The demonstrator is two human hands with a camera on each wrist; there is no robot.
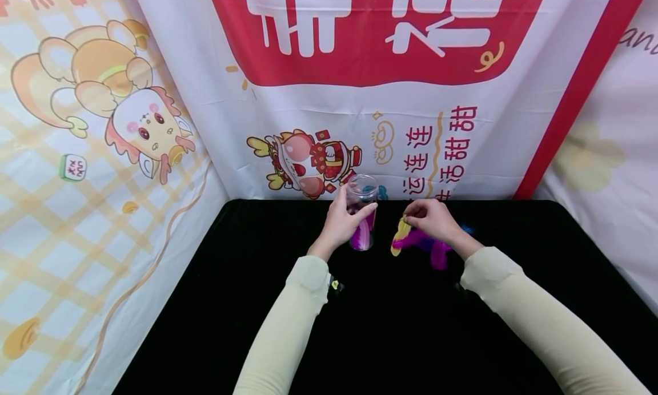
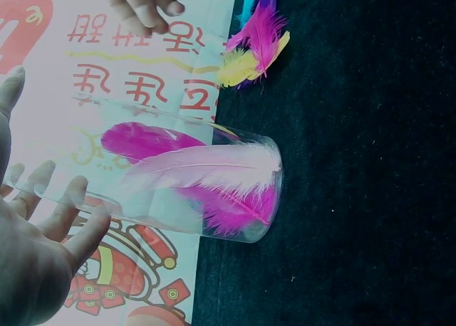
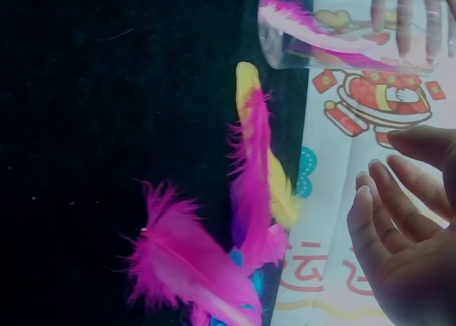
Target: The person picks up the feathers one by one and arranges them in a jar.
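My left hand [image 1: 341, 221] grips a clear jar [image 1: 364, 190] from its left side, fingers round the wall. Magenta feathers [image 2: 231, 211] and a pale pink feather [image 2: 206, 168] lie inside it, visible through the wall. To the right, my right hand [image 1: 434, 218] hovers over a loose group of feathers, its thumb and fingers bent and apart. A yellow feather [image 3: 247, 84] lies there under a magenta feather [image 3: 251, 155]. Another broad magenta feather [image 3: 196, 262] covers bits of blue and purple. In both wrist views a gap shows between the right fingertips and the feathers.
A black cloth-covered table [image 1: 390, 326] spreads beneath both hands. Close behind its far edge hangs a white and red printed curtain [image 1: 319, 101]. Another printed sheet [image 1: 92, 224] borders the left side, and a pale sheet [image 1: 601, 172] the right.
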